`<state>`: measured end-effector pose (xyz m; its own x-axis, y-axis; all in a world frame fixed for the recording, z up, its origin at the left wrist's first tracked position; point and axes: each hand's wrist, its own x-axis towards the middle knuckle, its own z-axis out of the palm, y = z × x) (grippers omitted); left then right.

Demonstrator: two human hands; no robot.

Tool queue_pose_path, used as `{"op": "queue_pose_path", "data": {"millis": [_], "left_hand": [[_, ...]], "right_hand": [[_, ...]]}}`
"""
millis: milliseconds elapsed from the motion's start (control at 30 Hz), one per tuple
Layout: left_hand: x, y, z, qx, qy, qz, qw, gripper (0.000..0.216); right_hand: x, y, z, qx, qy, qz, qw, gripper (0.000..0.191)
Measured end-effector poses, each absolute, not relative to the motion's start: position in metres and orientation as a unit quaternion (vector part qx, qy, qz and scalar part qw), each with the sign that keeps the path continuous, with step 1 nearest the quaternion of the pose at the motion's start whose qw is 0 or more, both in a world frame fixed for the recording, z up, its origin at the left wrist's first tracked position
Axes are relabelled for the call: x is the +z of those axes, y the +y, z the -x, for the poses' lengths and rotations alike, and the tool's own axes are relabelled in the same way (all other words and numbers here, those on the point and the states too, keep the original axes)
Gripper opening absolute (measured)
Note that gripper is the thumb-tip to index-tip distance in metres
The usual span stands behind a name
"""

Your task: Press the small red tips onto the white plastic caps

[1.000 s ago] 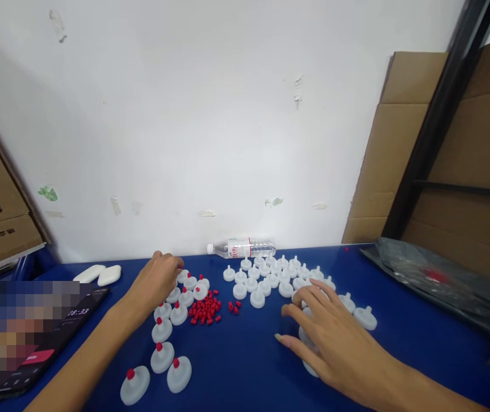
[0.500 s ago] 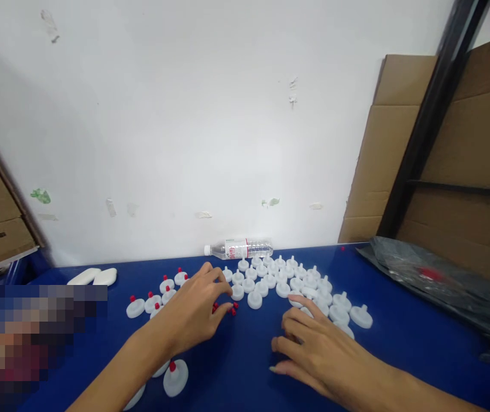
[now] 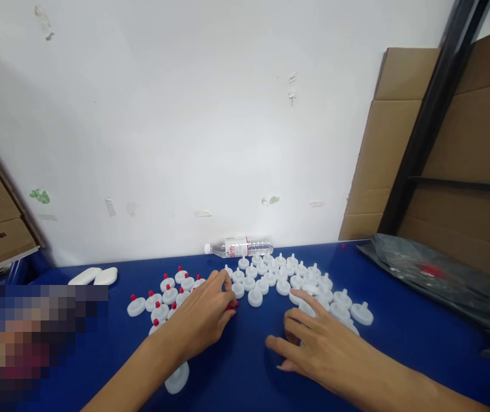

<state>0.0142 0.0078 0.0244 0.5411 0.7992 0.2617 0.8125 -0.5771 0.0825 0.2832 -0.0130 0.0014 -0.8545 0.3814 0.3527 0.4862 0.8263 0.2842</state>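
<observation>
My left hand (image 3: pixel 210 309) is low over the middle of the table, thumb and fingertips drawn together around small red caps (image 3: pixel 231 307); the fingers partly cover these. Beside its fingertips begins a cluster of white round nozzle lids (image 3: pixel 255 297), most standing spout up. My right hand (image 3: pixel 309 335) hovers at the near edge of that cluster with its fingers spread and curved, holding nothing visible. Its index finger reaches over some of the lids. Left of my left forearm stand several white lids with red caps on their spouts (image 3: pixel 170 294); the forearm hides part of this group.
A clear plastic bottle (image 3: pixel 240 246) lies against the wall. Two white oval objects (image 3: pixel 106 276) rest at the back left of the blue table (image 3: pixel 245 372). A grey plastic bag (image 3: pixel 425 280) lies on the right, near cardboard (image 3: pixel 369 166) and a dark metal post (image 3: pixel 416 126).
My left hand has shifted slightly right, its thumb and fingers closing in on the red caps. My right hand's lower fingers have changed their curl and stay apart.
</observation>
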Motion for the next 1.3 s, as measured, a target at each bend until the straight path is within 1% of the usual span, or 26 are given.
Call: {"op": "queue_pose_path", "data": {"millis": [167,200,267,333,400,500,567,667,800,900,1000,1100,1300], "left_hand": [[0.027,0.006,-0.02,-0.14,-0.457,0.878,0.014,0.014],[0.029,0.005,-0.021,-0.145,-0.454,0.879,0.017,0.014],[0.032,0.002,-0.023,-0.16,-0.448,0.879,0.029,0.015],[0.035,0.001,-0.022,-0.176,-0.445,0.877,0.045,0.015],[0.038,0.001,-0.022,-0.196,-0.44,0.874,0.061,0.013],[0.04,0.003,-0.021,-0.227,-0.411,0.879,0.077,0.015],[0.04,0.003,-0.023,-0.247,-0.389,0.884,0.075,0.016],[0.04,0.0,-0.029,-0.27,-0.369,0.888,0.044,0.015],[0.038,-0.008,-0.04,-0.311,-0.334,0.89,-0.008,0.017],[0.033,-0.013,-0.048,-0.344,-0.317,0.882,-0.055,0.017],[0.025,-0.015,-0.054,-0.369,-0.316,0.869,-0.097,0.012],[0.018,-0.016,-0.058,-0.367,-0.311,0.867,-0.126,0.011],[0.012,-0.017,-0.061,-0.356,-0.31,0.873,-0.122,0.011]], "right_hand": [[0.024,-0.02,-0.292,-0.095,-0.947,0.278,0.129,0.05],[0.029,-0.021,-0.295,-0.083,-0.947,0.285,0.123,0.051],[0.033,-0.019,-0.3,-0.074,-0.951,0.281,0.106,0.045],[0.03,-0.014,-0.303,-0.09,-0.956,0.263,0.095,0.036],[0.019,-0.008,-0.301,-0.127,-0.955,0.25,0.097,0.031],[0.002,-0.005,-0.295,-0.171,-0.949,0.236,0.118,0.038],[-0.002,-0.008,-0.292,-0.165,-0.948,0.236,0.132,0.044],[0.005,-0.016,-0.29,-0.095,-0.947,0.269,0.151,0.053],[0.015,-0.021,-0.292,0.023,-0.924,0.317,0.211,0.066],[0.012,-0.018,-0.293,0.068,-0.912,0.323,0.242,0.073],[0.008,-0.018,-0.294,0.076,-0.909,0.325,0.251,0.076],[0.005,-0.019,-0.294,0.075,-0.911,0.323,0.244,0.077],[0.002,-0.016,-0.293,0.069,-0.92,0.309,0.229,0.082]]}}
